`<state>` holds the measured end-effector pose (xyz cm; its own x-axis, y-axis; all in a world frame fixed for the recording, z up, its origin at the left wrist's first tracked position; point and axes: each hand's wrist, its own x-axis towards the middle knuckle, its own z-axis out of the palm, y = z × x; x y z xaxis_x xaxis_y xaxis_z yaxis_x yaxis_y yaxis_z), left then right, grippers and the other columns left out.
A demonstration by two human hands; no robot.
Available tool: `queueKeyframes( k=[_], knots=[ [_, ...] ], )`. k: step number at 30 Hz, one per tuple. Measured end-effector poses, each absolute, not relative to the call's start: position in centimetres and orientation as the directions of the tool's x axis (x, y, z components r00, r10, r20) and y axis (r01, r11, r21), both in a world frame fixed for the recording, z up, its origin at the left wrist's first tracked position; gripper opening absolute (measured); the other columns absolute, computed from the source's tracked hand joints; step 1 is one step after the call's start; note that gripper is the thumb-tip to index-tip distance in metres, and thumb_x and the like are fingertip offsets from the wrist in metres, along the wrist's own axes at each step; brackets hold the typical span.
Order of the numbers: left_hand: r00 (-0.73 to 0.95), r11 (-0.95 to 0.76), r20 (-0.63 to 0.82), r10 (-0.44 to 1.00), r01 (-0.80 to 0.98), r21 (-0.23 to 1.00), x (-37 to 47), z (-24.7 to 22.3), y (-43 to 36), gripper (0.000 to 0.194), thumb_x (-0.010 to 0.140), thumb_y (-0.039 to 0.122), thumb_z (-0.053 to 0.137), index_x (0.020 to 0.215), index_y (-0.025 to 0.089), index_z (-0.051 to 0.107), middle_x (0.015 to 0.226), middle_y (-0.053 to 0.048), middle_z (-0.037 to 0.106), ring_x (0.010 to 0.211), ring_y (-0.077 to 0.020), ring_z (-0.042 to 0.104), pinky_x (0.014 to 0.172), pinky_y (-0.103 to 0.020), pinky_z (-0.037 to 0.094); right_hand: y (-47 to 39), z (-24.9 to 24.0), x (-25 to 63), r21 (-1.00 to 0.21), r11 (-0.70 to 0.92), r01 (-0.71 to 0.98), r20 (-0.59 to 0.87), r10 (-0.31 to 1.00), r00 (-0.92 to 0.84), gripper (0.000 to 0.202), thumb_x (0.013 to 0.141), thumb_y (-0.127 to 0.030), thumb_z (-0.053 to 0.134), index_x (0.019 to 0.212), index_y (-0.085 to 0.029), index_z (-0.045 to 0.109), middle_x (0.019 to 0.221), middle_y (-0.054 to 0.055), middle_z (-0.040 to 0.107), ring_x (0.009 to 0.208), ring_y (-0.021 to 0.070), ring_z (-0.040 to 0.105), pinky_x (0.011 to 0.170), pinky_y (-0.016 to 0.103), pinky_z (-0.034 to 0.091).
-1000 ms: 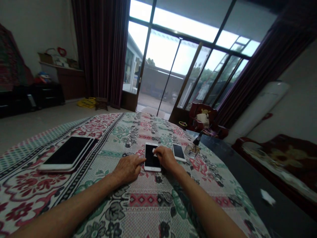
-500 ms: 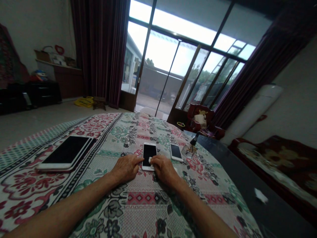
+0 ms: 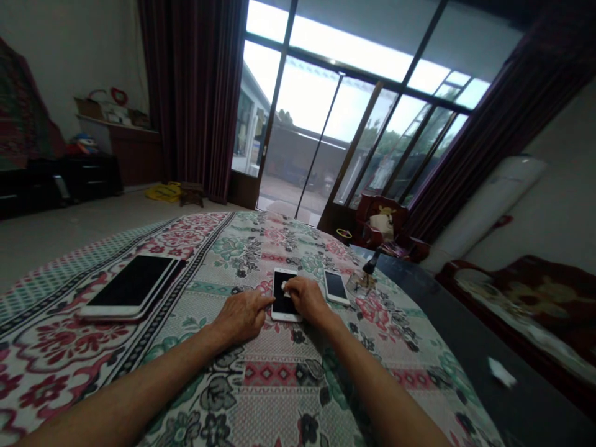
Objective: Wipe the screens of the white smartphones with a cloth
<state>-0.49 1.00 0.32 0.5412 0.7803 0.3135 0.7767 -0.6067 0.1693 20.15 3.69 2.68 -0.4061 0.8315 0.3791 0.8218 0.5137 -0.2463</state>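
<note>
A white phone with a dark screen (image 3: 281,305) lies on the flowered tablecloth (image 3: 279,410) between my hands. My left hand (image 3: 243,315) rests at its left edge, index finger reaching to the edge, the other fingers curled under with nothing visible in them. Over the screen's right part, my right hand (image 3: 305,297) pinches a small white wad (image 3: 285,288), pressed on the glass. A smaller white phone (image 3: 336,287) lies just right of that hand. Farther left is a stack of larger tablets (image 3: 130,287), the top one white-framed with a black screen.
A glass bottle with a black top (image 3: 364,278) stands right of the small phone. A crumpled white scrap (image 3: 501,372) lies on the dark surface (image 3: 447,323) at the right. Beyond the table are a carved chair (image 3: 384,217) and glass doors.
My right hand has moved up the phone's screen with the white wad. My left hand stays at the phone's left edge. The whole view has shifted slightly.
</note>
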Motion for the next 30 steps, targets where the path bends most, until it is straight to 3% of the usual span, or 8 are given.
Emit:
queueKeyframes(
  k=[4,14,19,24,30],
  knots=[
    [0.532,-0.607,0.333,0.779,0.773,0.185,-0.5,0.1,1.2,0.044,0.082,0.013,0.046,0.120,0.026,0.064,0.096,-0.007,0.069,0.089,-0.0220,0.064,0.075,-0.033,0.050,4.8,2.3,20.1,-0.230,0.462,0.856,0.406,0.845,-0.347,0.028,0.077,0.002,0.055,0.089,-0.018,0.072,0.093,0.007,0.073,0.090,0.0191,0.064,0.084,0.029,0.046],
    [0.524,-0.610,0.348,0.777,0.764,0.210,-0.4,0.0,1.4,0.042,0.082,0.015,0.046,0.117,0.026,0.066,0.097,-0.006,0.072,0.090,-0.0216,0.066,0.076,-0.032,0.049,1.4,0.8,21.2,-0.286,0.549,0.785,0.496,0.786,-0.368,0.028,0.080,-0.001,0.052,0.093,-0.018,0.071,0.103,0.008,0.071,0.098,0.0210,0.063,0.090,0.035,0.046],
    [0.522,-0.617,0.365,0.771,0.755,0.223,-0.3,0.5,1.0,0.034,0.089,0.027,0.045,0.113,0.025,0.069,0.094,-0.007,0.073,0.087,-0.0216,0.067,0.074,-0.030,0.049,-0.3,0.7,21.3,-0.299,0.578,0.759,0.521,0.766,-0.378,0.029,0.080,-0.001,0.051,0.092,-0.018,0.071,0.102,0.009,0.071,0.098,0.0213,0.062,0.090,0.037,0.046],
    [0.435,-0.533,0.332,0.837,0.786,0.313,0.0,1.1,0.7,0.034,0.088,0.038,0.048,0.110,0.027,0.072,0.099,-0.005,0.075,0.093,-0.0218,0.068,0.077,-0.029,0.049,-2.0,0.3,21.7,-0.303,0.595,0.744,0.550,0.747,-0.373,0.031,0.079,-0.001,0.049,0.093,-0.018,0.070,0.102,0.008,0.071,0.098,0.0210,0.062,0.090,0.036,0.047],
    [0.305,-0.391,0.266,0.915,0.833,0.391,0.6,1.4,0.2,0.033,0.085,0.033,0.051,0.111,0.032,0.072,0.104,-0.002,0.075,0.094,-0.0202,0.068,0.077,-0.027,0.049,-4.0,-0.4,21.7,-0.323,0.599,0.732,0.623,0.717,-0.312,0.031,0.076,0.000,0.050,0.092,-0.018,0.070,0.103,0.009,0.070,0.100,0.0217,0.060,0.091,0.037,0.047]
  ],
)
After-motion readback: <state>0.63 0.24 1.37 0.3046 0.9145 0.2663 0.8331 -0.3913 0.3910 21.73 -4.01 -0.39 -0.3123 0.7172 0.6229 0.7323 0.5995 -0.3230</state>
